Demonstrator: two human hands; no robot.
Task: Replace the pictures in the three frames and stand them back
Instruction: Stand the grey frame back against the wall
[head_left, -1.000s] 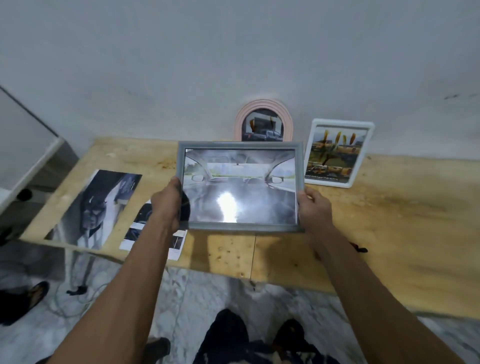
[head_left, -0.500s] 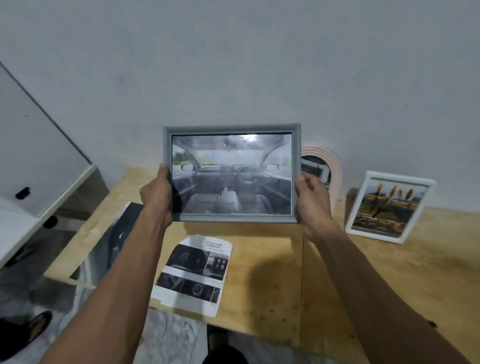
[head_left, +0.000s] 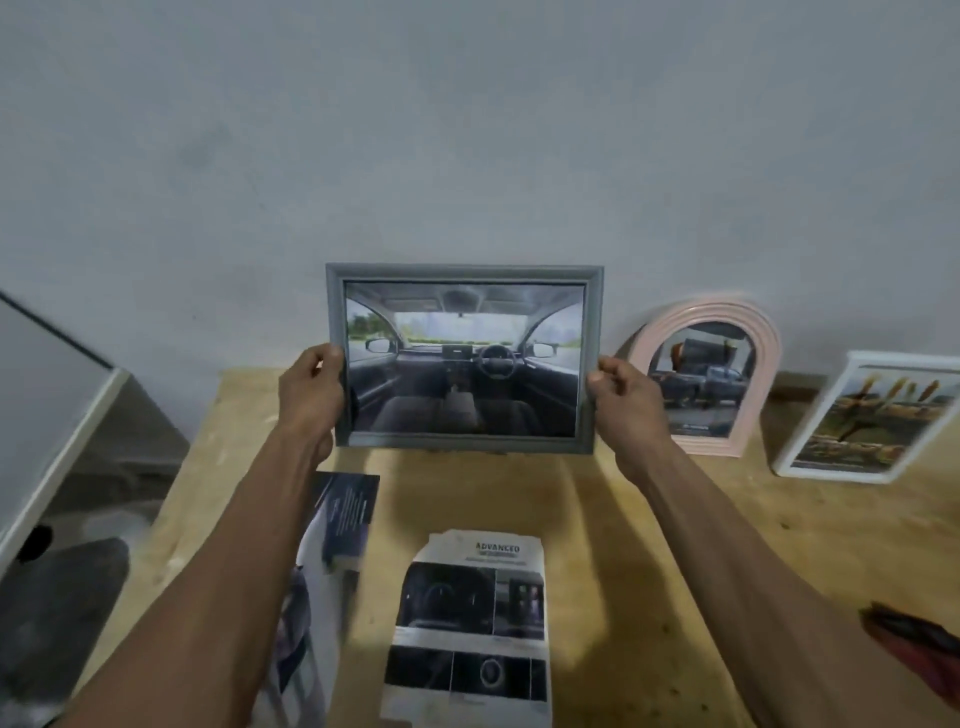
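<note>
Hands grip the grey frame (head_left: 464, 358) (car-interior picture) at centre: left hand (head_left: 310, 400) and right hand (head_left: 626, 410) clamp its side edges. Pink arched frame (head_left: 707, 376) stands at right.

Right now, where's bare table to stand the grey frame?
Bare wood lies under the grey frame, between the pink arched frame and the table's left edge. The right is crowded by the white frame; the near strip by printed sheets.
</note>
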